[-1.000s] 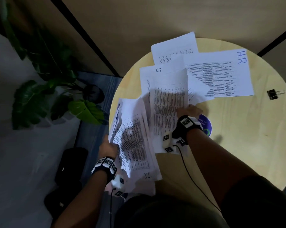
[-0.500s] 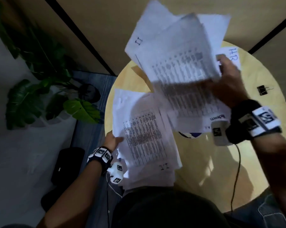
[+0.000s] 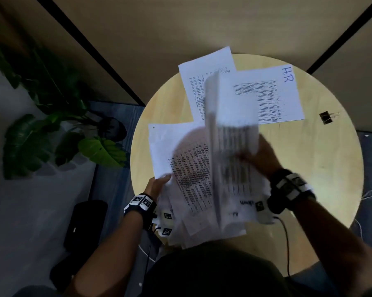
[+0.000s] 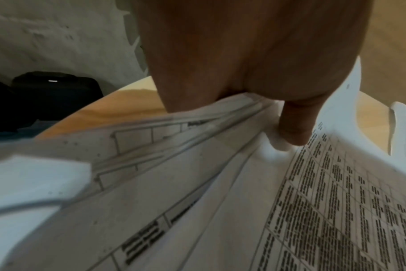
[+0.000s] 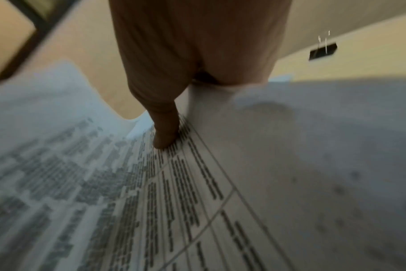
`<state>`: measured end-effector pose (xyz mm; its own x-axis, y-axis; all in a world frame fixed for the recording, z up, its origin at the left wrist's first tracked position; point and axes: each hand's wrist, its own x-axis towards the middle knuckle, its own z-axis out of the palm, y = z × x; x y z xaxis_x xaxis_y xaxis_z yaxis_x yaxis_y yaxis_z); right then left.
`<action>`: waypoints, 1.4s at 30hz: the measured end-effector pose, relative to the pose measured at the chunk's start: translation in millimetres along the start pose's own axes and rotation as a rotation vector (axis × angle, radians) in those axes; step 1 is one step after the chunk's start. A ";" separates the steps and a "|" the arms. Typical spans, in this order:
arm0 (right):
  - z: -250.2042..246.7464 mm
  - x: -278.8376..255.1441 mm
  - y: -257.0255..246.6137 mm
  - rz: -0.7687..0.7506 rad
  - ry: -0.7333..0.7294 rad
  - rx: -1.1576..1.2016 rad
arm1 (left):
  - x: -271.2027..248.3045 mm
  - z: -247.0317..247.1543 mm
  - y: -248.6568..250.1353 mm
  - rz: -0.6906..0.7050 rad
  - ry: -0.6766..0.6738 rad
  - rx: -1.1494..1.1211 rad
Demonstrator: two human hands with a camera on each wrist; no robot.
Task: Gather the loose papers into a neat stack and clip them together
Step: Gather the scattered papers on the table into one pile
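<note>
My left hand [image 3: 158, 185] pinches the left edge of a fanned bundle of printed sheets [image 3: 187, 181] at the near left of the round table; in the left wrist view the thumb [image 4: 292, 126] lies on top of that bundle [image 4: 197, 192]. My right hand [image 3: 260, 155] grips a second, blurred batch of papers [image 3: 230, 133], tilted up on edge over the first bundle; its thumb [image 5: 165, 135] presses the printed page [image 5: 174, 192]. Two loose sheets remain at the far side: one marked "H.R." [image 3: 272, 95] and a plain printed one [image 3: 200, 82]. A black binder clip [image 3: 325, 117] lies at the right.
The round wooden table [image 3: 309, 168] has bare surface on its right half. A leafy potted plant [image 3: 52, 133] stands on the floor to the left, with a black bag [image 3: 84, 224] below it. The clip [image 5: 322, 50] shows beyond my right hand.
My right hand lifted a batch of papers off the table, raised it high, and has now brought it back down toward the bundle in my left hand. The far loose sheets are uncovered.
</note>
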<state>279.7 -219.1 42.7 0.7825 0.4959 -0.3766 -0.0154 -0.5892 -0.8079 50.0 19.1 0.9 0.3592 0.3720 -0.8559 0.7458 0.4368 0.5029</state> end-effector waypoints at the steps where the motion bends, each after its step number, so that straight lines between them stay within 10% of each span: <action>1: 17.5 -2.9 11.2 0.050 -0.056 -0.028 | -3.7 2.2 3.4 -0.001 0.002 -0.017; 11: 79.3 -7.8 9.3 0.106 -0.367 -0.307 | 14.4 -2.4 -1.6 0.117 0.120 0.122; 19: 6.5 125.7 -19.7 -0.112 -0.062 -0.572 | 38.6 -18.4 -2.6 0.088 0.513 0.185; 42: -32.7 239.4 -19.8 -0.050 -0.227 -1.210 | 46.2 -36.1 8.3 0.076 0.341 0.037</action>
<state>487.7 -109.6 -16.6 0.6375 0.5635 -0.5254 0.6927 -0.7178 0.0706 52.5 69.5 -30.2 0.2110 0.6576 -0.7232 0.7459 0.3699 0.5539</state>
